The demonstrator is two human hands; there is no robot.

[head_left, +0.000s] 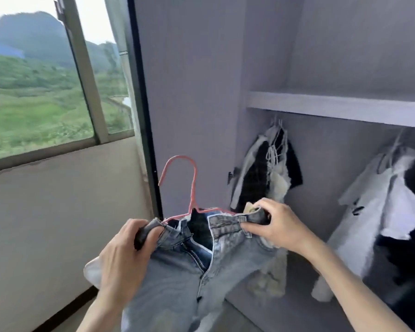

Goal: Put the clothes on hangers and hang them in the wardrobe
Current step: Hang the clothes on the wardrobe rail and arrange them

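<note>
- The left hand (127,250) has its fingers curled round the left end of the waistband of the light blue denim jeans (189,267); the right hand (271,226) pinches the right end (thumb under, fingers over), probably to stretch the waist across the hanger.
- Between the fingers and just above them rises the thin pink wire hanger (194,180), its arms tucked inside the waistband and mostly hidden there.
- Beyond the right fingers, dark and pale garments (268,171) hang in the open grey wardrobe (340,106); the rail under the shelf cannot be made out.
- More white and black clothes (391,212) are cut off at the right.
</note>
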